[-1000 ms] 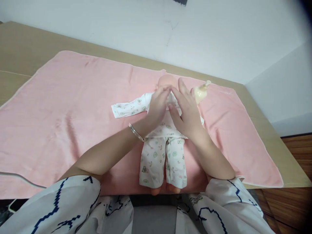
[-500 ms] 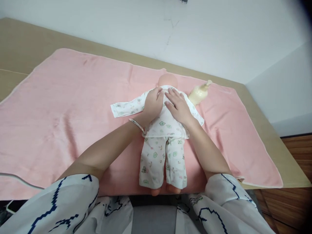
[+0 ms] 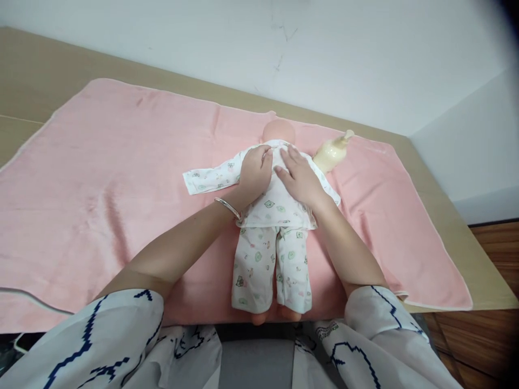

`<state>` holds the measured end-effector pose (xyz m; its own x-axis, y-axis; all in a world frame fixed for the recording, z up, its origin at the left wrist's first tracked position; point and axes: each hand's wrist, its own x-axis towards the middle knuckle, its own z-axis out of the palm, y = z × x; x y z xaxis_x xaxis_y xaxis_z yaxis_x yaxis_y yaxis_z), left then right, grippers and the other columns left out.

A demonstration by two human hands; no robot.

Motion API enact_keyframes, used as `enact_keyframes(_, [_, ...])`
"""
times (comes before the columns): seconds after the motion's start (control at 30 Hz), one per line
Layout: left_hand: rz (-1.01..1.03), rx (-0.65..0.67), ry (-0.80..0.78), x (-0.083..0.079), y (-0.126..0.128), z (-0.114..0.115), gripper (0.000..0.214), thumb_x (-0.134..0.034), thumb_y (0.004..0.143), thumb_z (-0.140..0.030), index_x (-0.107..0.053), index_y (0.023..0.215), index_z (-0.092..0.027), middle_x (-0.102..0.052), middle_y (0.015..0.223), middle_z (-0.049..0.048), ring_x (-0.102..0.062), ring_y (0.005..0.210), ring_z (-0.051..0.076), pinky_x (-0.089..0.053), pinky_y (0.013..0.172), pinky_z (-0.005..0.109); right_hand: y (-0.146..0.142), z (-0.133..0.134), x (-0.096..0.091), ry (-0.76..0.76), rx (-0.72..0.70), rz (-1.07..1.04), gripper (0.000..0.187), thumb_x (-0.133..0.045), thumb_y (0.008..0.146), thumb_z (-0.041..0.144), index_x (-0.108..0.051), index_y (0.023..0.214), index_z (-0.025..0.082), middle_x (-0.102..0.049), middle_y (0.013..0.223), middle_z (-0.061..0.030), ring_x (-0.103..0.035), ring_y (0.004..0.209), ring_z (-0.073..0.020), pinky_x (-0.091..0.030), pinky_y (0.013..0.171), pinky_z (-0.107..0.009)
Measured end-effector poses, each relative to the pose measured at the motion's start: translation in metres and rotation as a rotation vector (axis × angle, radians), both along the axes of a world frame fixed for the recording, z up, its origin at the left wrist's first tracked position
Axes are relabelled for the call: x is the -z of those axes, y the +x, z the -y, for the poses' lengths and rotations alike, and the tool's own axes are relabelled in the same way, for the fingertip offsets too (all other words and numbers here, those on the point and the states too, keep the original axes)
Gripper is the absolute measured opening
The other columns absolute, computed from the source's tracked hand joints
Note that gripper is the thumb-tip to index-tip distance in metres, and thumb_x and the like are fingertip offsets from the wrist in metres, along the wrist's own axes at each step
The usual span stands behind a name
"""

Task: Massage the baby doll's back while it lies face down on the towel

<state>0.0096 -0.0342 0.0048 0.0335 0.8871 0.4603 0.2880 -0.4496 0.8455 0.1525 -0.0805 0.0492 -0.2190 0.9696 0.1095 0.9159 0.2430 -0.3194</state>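
A baby doll [image 3: 278,131] lies on its back on a pink blanket [image 3: 121,162], head away from me and bare feet at the near edge. It wears a white printed top [image 3: 275,208] and matching trousers [image 3: 270,270]. My left hand [image 3: 254,172], with a silver bangle on the wrist, rests flat on the doll's chest, fingers stretched out. My right hand [image 3: 298,175] lies flat beside it on the chest, fingers also extended. One empty sleeve [image 3: 206,178] of the top sticks out to the left.
A cream baby bottle [image 3: 332,152] lies on the blanket just right of the doll's head. The blanket covers a tan wooden table [image 3: 441,205] against a white wall. A white cable [image 3: 28,294] runs at the near left. Wooden floor shows at the right.
Both hands came down from the doll's neck, where the fingers were raised, and now lie flat on the chest. The top looks smoothed over the chest.
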Motion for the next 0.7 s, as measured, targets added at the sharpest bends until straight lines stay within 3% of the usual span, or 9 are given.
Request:
enact_keyframes(0.07, [0.003, -0.005, -0.024, -0.001, 0.001, 0.0, 0.021, -0.043, 0.099, -0.028, -0.063, 0.096, -0.024, -0.07, 0.106, 0.0071, -0.061, 0.108, 0.024, -0.042, 0.102, 0.038, -0.003, 0.004, 0.004, 0.013, 0.156, 0.012, 0.073, -0.029, 0.102, 0.051, -0.031, 0.155, 0.002, -0.029, 0.162, -0.0255, -0.023, 0.154, -0.0385, -0.023, 0.123, -0.061])
enact_keyframes(0.13, [0.026, -0.004, -0.056, -0.002, 0.001, 0.0, 0.021, -0.044, 0.099, -0.031, -0.062, 0.091, -0.024, -0.07, 0.102, 0.006, -0.061, 0.104, 0.024, -0.043, 0.1, 0.038, -0.014, 0.016, 0.006, 0.044, 0.195, 0.065, 0.069, -0.029, 0.102, 0.044, -0.032, 0.153, -0.002, -0.032, 0.16, -0.0285, -0.027, 0.152, -0.0414, -0.025, 0.122, -0.062])
enact_keyframes(0.23, [0.071, 0.007, -0.086, -0.004, 0.002, 0.001, 0.027, -0.04, 0.101, -0.035, -0.06, 0.085, -0.026, -0.068, 0.093, 0.0035, -0.059, 0.093, 0.022, -0.044, 0.095, 0.037, -0.027, 0.028, 0.005, 0.093, 0.053, 0.118, 0.059, -0.032, 0.099, 0.028, -0.037, 0.152, 0.002, -0.032, 0.162, -0.0223, -0.024, 0.154, -0.0379, -0.022, 0.125, -0.058])
enact_keyframes(0.3, [0.069, 0.016, -0.075, -0.004, 0.002, 0.001, 0.028, -0.039, 0.101, -0.033, -0.059, 0.084, -0.026, -0.066, 0.089, 0.0024, -0.057, 0.089, 0.02, -0.044, 0.091, 0.037, -0.023, 0.022, 0.004, 0.081, -0.063, 0.104, 0.058, -0.033, 0.097, 0.023, -0.039, 0.153, 0.007, -0.033, 0.163, -0.0156, -0.021, 0.156, -0.0337, -0.019, 0.127, -0.056])
enact_keyframes(0.43, [0.045, 0.02, -0.05, -0.005, 0.001, 0.001, 0.025, -0.04, 0.101, -0.026, -0.06, 0.087, -0.023, -0.067, 0.091, 0.0037, -0.059, 0.089, 0.018, -0.045, 0.087, 0.036, 0.008, -0.01, 0.009, 0.066, -0.238, 0.004, 0.056, -0.039, 0.099, 0.035, -0.04, 0.153, 0.021, -0.032, 0.165, -0.0048, -0.019, 0.157, -0.0283, -0.015, 0.128, -0.055])
enact_keyframes(0.5, [0.037, 0.005, -0.053, -0.004, 0.001, 0.0, 0.024, -0.04, 0.101, -0.025, -0.06, 0.088, -0.022, -0.068, 0.093, 0.0046, -0.059, 0.091, 0.018, -0.045, 0.088, 0.036, 0.018, -0.018, 0.012, 0.099, -0.13, -0.047, 0.059, -0.038, 0.101, 0.044, -0.04, 0.153, 0.018, -0.032, 0.165, -0.0092, -0.024, 0.155, -0.0288, -0.019, 0.127, -0.054])
enact_keyframes(0.6, [-0.003, -0.015, -0.052, -0.002, 0.002, -0.002, 0.022, -0.041, 0.101, -0.022, -0.061, 0.09, -0.021, -0.069, 0.097, 0.0053, -0.059, 0.095, 0.018, -0.045, 0.091, 0.035, 0.009, -0.011, 0.014, 0.097, 0.126, -0.01, 0.067, -0.034, 0.102, 0.046, -0.037, 0.153, 0.002, -0.038, 0.159, -0.0236, -0.031, 0.151, -0.0368, -0.025, 0.124, -0.057])
enact_keyframes(0.7, [-0.034, -0.029, -0.033, 0.0, 0.002, -0.003, 0.022, -0.041, 0.101, -0.021, -0.061, 0.092, -0.02, -0.07, 0.098, 0.0055, -0.061, 0.095, 0.017, -0.047, 0.092, 0.034, -0.011, 0.006, 0.01, 0.115, 0.163, 0.076, 0.062, -0.033, 0.101, 0.032, -0.038, 0.15, -0.006, -0.04, 0.156, -0.0286, -0.033, 0.15, -0.0401, -0.026, 0.124, -0.056])
